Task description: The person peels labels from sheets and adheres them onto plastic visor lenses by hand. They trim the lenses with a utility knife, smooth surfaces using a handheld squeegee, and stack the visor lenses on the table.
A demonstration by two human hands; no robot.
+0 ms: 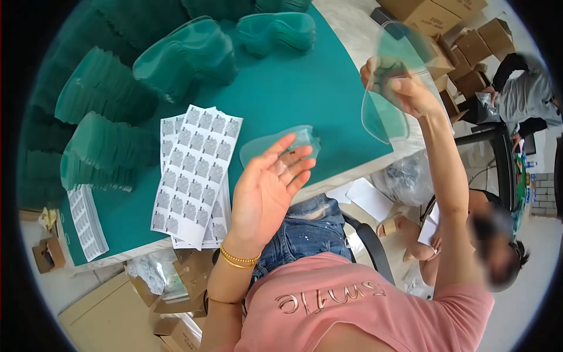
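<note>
My right hand (pixel 404 88), fingers closed, holds up a clear, curved plastic visor-shaped sheet (pixel 381 120) past the right edge of the table. My left hand (pixel 270 182) is palm up with its fingers apart, and a gold bracelet circles the wrist. Behind its fingers another clear visor-shaped sheet (pixel 253 151) lies on the green table top (pixel 328 100); whether they touch I cannot tell. Left of that hand, white sheets printed with grey labels (pixel 196 170) overlap one another.
Tall stacks of clear visor-shaped sheets (pixel 187 56) cover the table's far and left sides, with a smaller stack (pixel 278 32) at the back. More label sheets (pixel 88 223) lie at the left. Cardboard boxes (pixel 434 17) stand beyond the table. Other people (pixel 533 88) sit at the right.
</note>
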